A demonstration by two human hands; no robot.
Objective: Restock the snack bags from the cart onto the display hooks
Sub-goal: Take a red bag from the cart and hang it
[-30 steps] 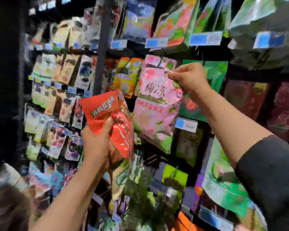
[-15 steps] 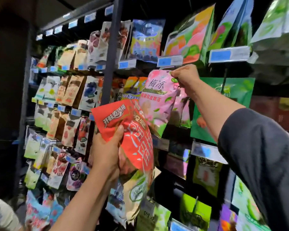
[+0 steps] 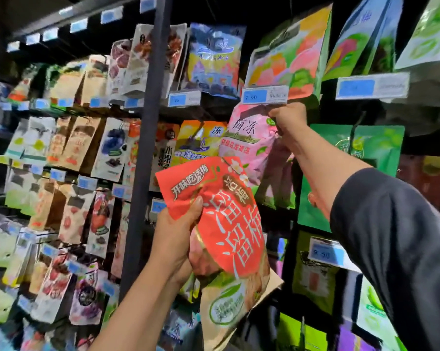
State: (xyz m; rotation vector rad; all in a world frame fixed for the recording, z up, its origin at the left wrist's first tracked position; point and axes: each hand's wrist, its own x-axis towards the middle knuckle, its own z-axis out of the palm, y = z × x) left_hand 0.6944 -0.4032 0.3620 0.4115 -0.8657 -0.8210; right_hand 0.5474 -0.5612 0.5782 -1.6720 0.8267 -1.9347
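A shop aisle, snack section, packed tight.

Row upon row of snack bags (image 3: pixel 215 60) hang off a dark display rack (image 3: pixel 148 127), each row fronted by blue-and-white price tags (image 3: pixel 264 95), one reading 7.90 and another lower down (image 3: pixel 326 250) reading 9.50. Bright retail packaging with printed Chinese lettering fills every level, left to right, top to bottom.

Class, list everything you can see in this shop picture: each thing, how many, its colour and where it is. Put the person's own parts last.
Pink snack bag: one, pink, held up at its top under a price tag.
Red snack bag: one, red and tan, centre, in front of the rack.
Hanging snack bags: many, mixed colours, across the rack.
Price tags: many, blue and white, on hook ends.
Rack post: one, dark, upright.
Left hand: grips red bag.
Right hand: grips pink bag's top.
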